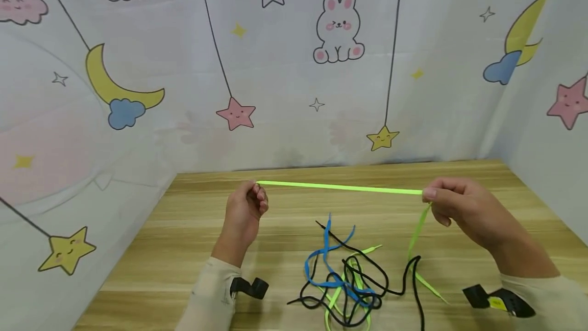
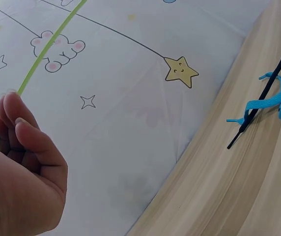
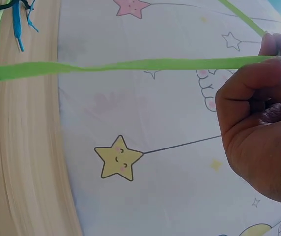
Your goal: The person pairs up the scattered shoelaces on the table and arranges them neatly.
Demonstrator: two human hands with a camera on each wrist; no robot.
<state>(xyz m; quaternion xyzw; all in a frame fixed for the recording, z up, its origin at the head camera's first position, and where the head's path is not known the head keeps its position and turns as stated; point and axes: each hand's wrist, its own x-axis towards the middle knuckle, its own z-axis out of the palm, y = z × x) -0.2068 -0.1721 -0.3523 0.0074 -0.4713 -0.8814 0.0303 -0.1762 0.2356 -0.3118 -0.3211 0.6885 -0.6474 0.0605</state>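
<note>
A flat neon-green shoelace (image 1: 340, 187) is stretched nearly level above the table between both hands. At its left end, my left hand (image 1: 243, 213) pinches it with curled fingers; the left wrist view shows the lace (image 2: 47, 49) rising from those fingertips. My right hand (image 1: 468, 211) grips the other end of the taut stretch between thumb and fingers. From there a loose tail (image 3: 130, 64) drops toward the table, passing by a black lace (image 1: 417, 280). Below and between the hands lies a tangle of laces: blue (image 1: 326, 284), black (image 1: 381, 272) and more neon green (image 1: 371, 250).
The wood-grain table (image 1: 165, 254) carries the tangle near its front middle. A white curtain (image 1: 285, 75) printed with rabbits, stars and moons stands behind the table and along both sides. Black wrist straps (image 1: 250, 287) sit over the pale sleeves (image 1: 211, 295).
</note>
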